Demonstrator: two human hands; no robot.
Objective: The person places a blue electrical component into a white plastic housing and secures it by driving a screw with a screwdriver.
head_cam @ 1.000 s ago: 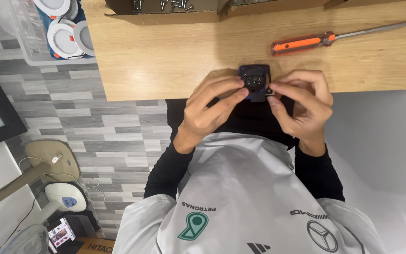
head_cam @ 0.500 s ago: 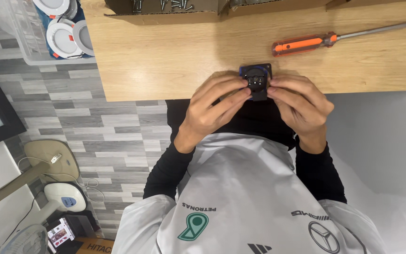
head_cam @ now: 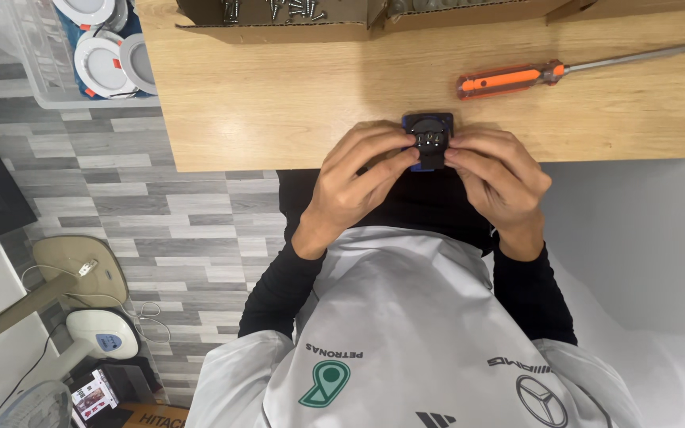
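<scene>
Wooden tabletop (head_cam: 279, 103) carries the work; its near edge braces both hands. Cardboard box (head_cam: 279, 28) of screws sits at the far edge, within reach. Orange-handled screwdriver (head_cam: 533, 75) lies free. Left hand (head_cam: 358, 182) and right hand (head_cam: 497, 178) pinch a small black-and-blue socket part (head_cam: 428, 136) from either side, steadying it at the edge.

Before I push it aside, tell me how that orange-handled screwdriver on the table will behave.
The screwdriver lies flat on the wooden table, apart from both hands. Its rounded handle suggests it may roll if nudged sideways. The long metal shaft looks stiff, so it should slide or pivot as one piece. Probably handle-heavy, so grip near the handle.
</scene>
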